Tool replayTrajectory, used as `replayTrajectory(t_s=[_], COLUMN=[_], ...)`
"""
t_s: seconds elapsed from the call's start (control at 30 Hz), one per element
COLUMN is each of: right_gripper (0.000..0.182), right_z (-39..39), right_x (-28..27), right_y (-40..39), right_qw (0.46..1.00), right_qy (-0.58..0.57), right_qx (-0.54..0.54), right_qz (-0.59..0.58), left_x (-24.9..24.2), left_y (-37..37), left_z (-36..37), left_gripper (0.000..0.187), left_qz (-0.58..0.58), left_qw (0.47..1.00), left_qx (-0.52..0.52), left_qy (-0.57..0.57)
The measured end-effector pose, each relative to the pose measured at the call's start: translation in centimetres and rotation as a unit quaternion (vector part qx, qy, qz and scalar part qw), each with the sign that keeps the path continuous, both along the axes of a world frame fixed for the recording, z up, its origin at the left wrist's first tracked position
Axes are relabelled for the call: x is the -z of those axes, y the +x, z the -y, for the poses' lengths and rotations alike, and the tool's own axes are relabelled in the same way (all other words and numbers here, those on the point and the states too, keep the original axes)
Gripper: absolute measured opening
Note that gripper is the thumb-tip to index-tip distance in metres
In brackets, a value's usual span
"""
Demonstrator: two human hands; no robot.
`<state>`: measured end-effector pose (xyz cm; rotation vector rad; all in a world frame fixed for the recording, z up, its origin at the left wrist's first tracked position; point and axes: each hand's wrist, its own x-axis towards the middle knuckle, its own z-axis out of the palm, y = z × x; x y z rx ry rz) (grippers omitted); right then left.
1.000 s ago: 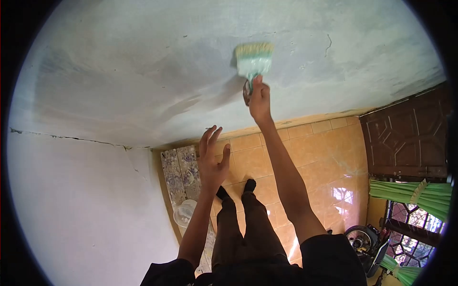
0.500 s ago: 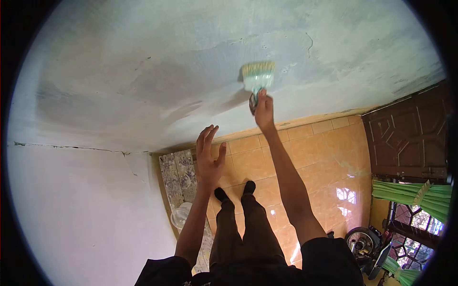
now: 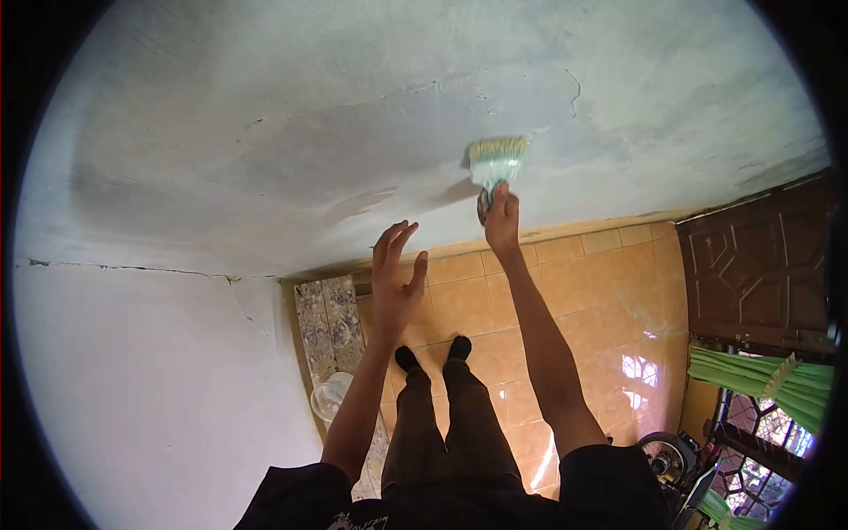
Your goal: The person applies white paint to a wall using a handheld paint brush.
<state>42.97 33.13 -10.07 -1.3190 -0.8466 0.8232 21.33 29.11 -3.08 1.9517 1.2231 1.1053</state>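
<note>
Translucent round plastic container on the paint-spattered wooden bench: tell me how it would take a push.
The translucent container looks like see-through plastic, so it is probably light for its size. Its round shape suggests it might roll if tipped onto its side. Any contents are too unclear to judge.

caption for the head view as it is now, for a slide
Right hand holds a wide brush at the grey wall; the left hand is raised, open and empty.

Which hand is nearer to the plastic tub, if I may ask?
The left hand, raised open beyond the tub; the right hand is farther to the right, holding the brush at the wall.
</note>
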Motion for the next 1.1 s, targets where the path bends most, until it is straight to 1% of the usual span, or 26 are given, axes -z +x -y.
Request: replayTrajectory(t_s=[0.03,0.1,0.17,0.2,0.27,0.33,0.43,0.47,0.53,0.6,0.67,0.77,0.8,0.87,0.97,1.07,1.1], right_gripper=[0.046,0.046,0.047,0.049,0.053,0.051,0.052,0.053,0.055,0.053,0.052,0.052,0.052,0.055,0.055,0.054,0.052], right_z=[0.6,2.5,4.5,4.2,3.7,2.2,0.1,0.4,1.6,3.4,5.5,4.4,4.2,2.7,2.6,5.2,5.9], right_x=[4.3,5.1,-0.4,-1.6,-3.3,-8.3,-10.5,-9.7,-6.5,-3.9,-4.5,-6.9,-9.1,-10.1,-8.2,-6.4,-6.8], right_y=[0.2,-0.8,-2.1,-2.1,-1.9,-0.7,0.3,0.2,-0.4,-0.7,-0.9,0.9,2.0,4.0,5.4,4.2,3.8], right_qw=[0.999,0.998,0.975,0.981,0.973,0.991,0.991,0.994,0.993,0.984,0.989,0.990,0.993,0.992,0.999,0.991,0.990], right_qy=[-0.003,-0.056,-0.153,-0.074,0.079,0.112,0.100,0.057,-0.027,-0.100,-0.075,0.028,0.043,0.064,0.028,-0.102,-0.100], right_qx=[0.002,0.016,0.039,0.034,0.036,-0.013,-0.017,0.009,0.060,0.049,0.025,0.055,0.020,0.004,0.024,0.056,0.054], right_qz=[0.045,0.007,-0.159,-0.177,-0.213,-0.068,-0.092,-0.093,-0.093,-0.139,-0.124,-0.125,-0.107,-0.105,-0.022,-0.073,-0.082], left_x=[-0.1,-0.1,0.3,0.6,1.3,1.5,1.4,1.3,0.9,0.3,-0.4,0.0,0.1,-0.1,0.0,-0.4,-0.5], left_y=[0.1,-0.2,-0.3,-0.3,-0.5,-0.5,-0.2,-0.1,0.3,0.7,1.0,1.7,1.9,2.5,3.1,3.2,3.1], left_z=[0.1,0.3,0.2,0.0,0.2,0.4,0.0,0.1,0.2,-0.2,-0.4,-0.8,-0.5,-0.5,0.1,0.5,0.4], left_gripper=[0.041,0.040,0.040,0.040,0.039,0.039,0.039,0.039,0.039,0.038,0.038,0.037,0.037,0.037,0.037,0.038,0.038], left_qz=[-0.001,-0.004,-0.007,-0.011,-0.024,-0.022,-0.007,0.002,-0.007,-0.014,-0.022,-0.010,-0.003,0.013,0.001,0.006,0.002], left_qw=[1.000,1.000,1.000,1.000,1.000,1.000,1.000,1.000,1.000,0.999,0.999,0.999,0.998,0.998,0.998,0.997,0.997], left_qx=[0.000,-0.001,0.000,-0.006,-0.008,-0.005,0.015,0.021,0.027,0.032,0.035,0.029,0.036,0.051,0.057,0.062,0.065], left_qy=[-0.007,-0.015,-0.012,-0.010,-0.012,-0.016,-0.011,-0.009,-0.011,-0.006,-0.001,-0.041,-0.043,-0.043,-0.038,-0.052,-0.050])
